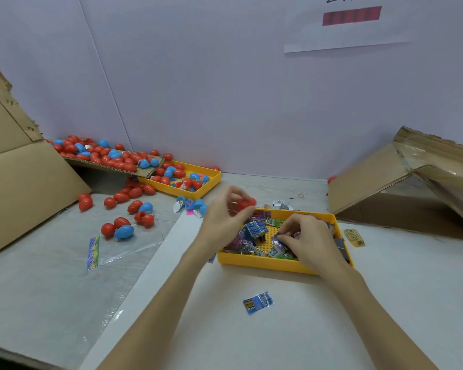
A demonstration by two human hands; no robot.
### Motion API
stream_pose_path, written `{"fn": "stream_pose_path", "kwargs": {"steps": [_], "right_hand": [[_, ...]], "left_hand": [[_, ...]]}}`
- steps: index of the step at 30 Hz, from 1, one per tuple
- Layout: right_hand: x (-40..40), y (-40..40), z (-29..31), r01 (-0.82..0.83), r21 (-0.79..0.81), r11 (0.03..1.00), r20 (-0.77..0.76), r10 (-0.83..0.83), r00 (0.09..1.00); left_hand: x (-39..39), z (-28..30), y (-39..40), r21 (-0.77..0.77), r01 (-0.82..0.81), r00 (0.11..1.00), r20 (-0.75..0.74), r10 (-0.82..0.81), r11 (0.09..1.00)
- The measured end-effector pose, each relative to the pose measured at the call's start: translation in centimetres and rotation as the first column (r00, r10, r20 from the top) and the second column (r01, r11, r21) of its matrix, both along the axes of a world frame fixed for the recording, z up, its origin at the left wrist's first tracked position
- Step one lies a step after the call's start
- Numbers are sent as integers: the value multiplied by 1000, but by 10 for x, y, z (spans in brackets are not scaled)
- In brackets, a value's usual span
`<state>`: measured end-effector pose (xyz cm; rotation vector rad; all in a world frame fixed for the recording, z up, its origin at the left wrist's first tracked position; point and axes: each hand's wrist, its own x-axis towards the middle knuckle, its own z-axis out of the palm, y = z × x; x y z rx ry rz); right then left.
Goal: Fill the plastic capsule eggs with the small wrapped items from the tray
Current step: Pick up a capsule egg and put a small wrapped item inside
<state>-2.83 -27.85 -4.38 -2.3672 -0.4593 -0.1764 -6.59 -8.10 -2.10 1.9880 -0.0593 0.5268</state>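
Left hand [226,213] raised just above the far left corner of the near yellow tray [265,261], its fingers [234,192] curled around a red capsule egg [245,204]; the egg is glossy, smooth and rounded, and whether it is closed cannot be told. Right hand [309,240] lowered into the same tray, thumb and fingertips [284,237] pinched together on a small wrapped item [277,243], a crinkled foil packet printed in blue and silver. Around those fingertips lie more wrapped items [254,231] in blue, purple and green, over the tray's studded yellow floor. Nearer than the tray, between the two forearms, a single blue packet [258,303] lies flat on the white table [385,303]. Left of the left hand's fingers, loose red and blue eggs [119,228] are scattered over clear plastic film; beyond them a second yellow tray [209,182] and a cardboard flap [112,166] carry many more. Right of the right hand stands a torn cardboard box [412,177].
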Motion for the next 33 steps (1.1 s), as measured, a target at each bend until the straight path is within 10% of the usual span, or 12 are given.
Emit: {"fn": "stream_pose_path", "kwargs": {"steps": [13,33], "right_hand": [[-8,-6,6,-32,255,966,93,9,996],[-16,-3,13,-32,498,867,18,26,999]], "left_hand": [[-14,-16,-27,259,22,990,128,-56,966],[-19,-6,-21,-185,207,978,5,-210,961]]}}
